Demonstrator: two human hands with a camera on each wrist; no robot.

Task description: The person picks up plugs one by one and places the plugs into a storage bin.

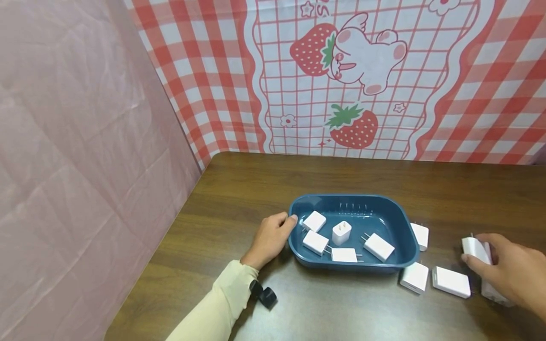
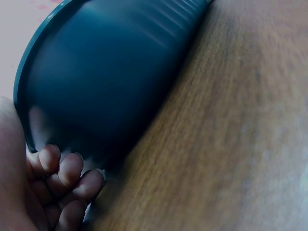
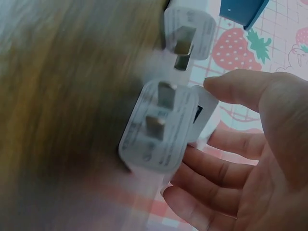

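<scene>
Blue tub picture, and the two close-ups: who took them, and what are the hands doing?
These are a person's two bare hands. A camera on the person's head looks down for the wide picture; one on each wrist takes the close-ups. The left hand grips the rim of a dark blue, rounded rectangular plastic tub. Five white, boxy plastic plug adapters sit inside, and more lie beside it on the brown wood-grain table. The right hand holds another adapter between thumb and fingers.

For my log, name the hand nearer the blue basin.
Left: the left hand holds the left end of the blue basin; the right hand is off to its right.
</scene>
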